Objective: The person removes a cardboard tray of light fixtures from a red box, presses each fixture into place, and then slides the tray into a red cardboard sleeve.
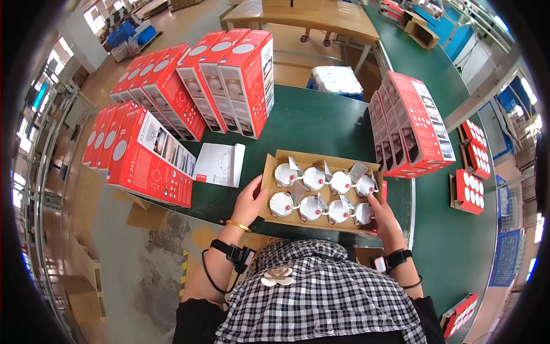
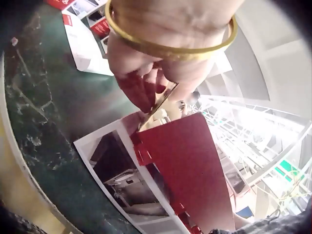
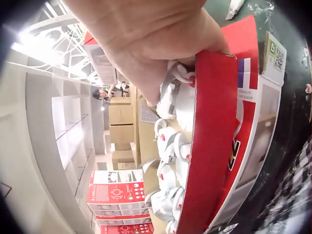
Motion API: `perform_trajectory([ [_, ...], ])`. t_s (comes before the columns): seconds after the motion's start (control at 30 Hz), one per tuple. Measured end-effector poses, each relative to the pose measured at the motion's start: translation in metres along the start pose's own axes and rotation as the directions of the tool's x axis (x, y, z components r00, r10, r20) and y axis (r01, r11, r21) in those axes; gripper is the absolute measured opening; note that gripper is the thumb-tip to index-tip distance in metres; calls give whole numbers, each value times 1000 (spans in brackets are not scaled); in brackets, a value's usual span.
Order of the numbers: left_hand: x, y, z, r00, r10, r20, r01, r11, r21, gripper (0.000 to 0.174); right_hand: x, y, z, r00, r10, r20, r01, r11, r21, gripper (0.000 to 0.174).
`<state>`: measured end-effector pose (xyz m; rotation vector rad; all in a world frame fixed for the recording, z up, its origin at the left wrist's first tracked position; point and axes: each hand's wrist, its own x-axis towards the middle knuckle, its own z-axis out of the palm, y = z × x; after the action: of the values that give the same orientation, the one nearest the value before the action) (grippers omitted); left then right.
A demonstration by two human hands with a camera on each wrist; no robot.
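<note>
In the head view, an open cardboard box (image 1: 312,157) with a red printed outside lies in front of me on the green table. Two rows of round white downlights (image 1: 340,183) fill it, with wires, red bits and silvery metal boxes attached. My left hand (image 1: 251,205) holds the box's left end, pinching the cardboard edge in the left wrist view. At the opposite end, my right hand (image 1: 387,221) grips the wall, its thumb inside by the corner light. The right wrist view shows that hand (image 3: 156,48) over the red side flap (image 3: 209,131).
A white instruction leaflet (image 1: 220,163) lies left of the open box. Upright red-and-white boxes (image 1: 152,155) stand in rows at the left, and another row (image 1: 409,126) at the right. Open boxes of lights (image 1: 471,192) sit on the far-right green bench. A wooden table (image 1: 298,17) stands behind.
</note>
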<state>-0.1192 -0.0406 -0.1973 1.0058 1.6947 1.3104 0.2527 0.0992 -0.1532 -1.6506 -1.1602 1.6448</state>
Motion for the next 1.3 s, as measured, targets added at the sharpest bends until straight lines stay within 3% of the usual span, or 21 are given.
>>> perform_trajectory([
  [0.03,-1,6,-1,1000,-5,-1,5,1000,-10,55,6,9,-7,1000,2,-3,-2,1000,-10,61],
  [0.07,-2,14,-4,999,-32,3,32,999,-44,57,12,17,-16,976,-195,-99,160,944,-287,55],
  [0.1,-4,24,-6,998,-61,11,61,995,-77,59,15,21,-20,907,-399,-135,266,791,-551,49],
  [0.13,-1,31,-8,998,-64,18,65,994,-83,59,4,4,-8,907,-397,-141,259,789,-557,49],
  [0.17,3,38,-9,978,203,-36,-188,950,251,61,-11,-14,3,755,-654,-55,441,567,-696,42],
  [0.2,6,46,-10,889,458,5,-383,736,558,64,-27,-34,21,545,-834,78,547,284,-788,35],
  [0.23,14,62,-10,835,547,63,-469,647,601,53,-33,-47,42,621,-769,151,669,419,-614,32],
  [0.27,23,71,-10,835,545,74,-476,649,593,53,-43,-66,69,640,-699,317,734,435,-522,31],
  [0.33,43,80,-7,770,560,305,-638,675,370,37,-50,-84,129,549,-639,539,835,444,-324,24],
  [0.37,53,81,-2,780,555,287,-625,703,339,22,-43,-90,152,420,-626,657,895,404,-187,24],
  [0.4,64,77,-3,778,553,297,-627,706,330,22,-33,-87,168,432,-625,650,890,411,-197,24],
  [0.47,85,65,-10,867,378,324,-490,759,427,12,-7,-72,188,422,-503,755,869,461,-179,28],
  [0.5,92,59,-12,866,407,292,-497,767,405,10,3,-67,189,435,-506,745,864,468,-187,28],
  [0.57,97,47,-17,845,415,338,-524,768,367,13,20,-60,182,591,-553,587,803,331,-496,35],
  [0.6,97,44,-19,827,424,370,-544,770,334,15,20,-60,182,600,-550,580,795,337,-504,35],
  [0.7,98,41,-18,830,361,426,-517,785,341,18,14,-56,182,603,-557,571,792,337,-508,49],
  [0.8,104,36,-18,828,335,450,-496,813,306,16,15,-47,186,578,-614,538,798,287,-530,50],
  [0.97,103,38,-16,798,406,445,-568,754,331,14,14,-47,184,592,-604,533,791,310,-527,50],
  [1.3,99,38,-11,807,435,400,-573,741,350,14,18,-41,184,566,-633,528,810,310,-497,51],
])
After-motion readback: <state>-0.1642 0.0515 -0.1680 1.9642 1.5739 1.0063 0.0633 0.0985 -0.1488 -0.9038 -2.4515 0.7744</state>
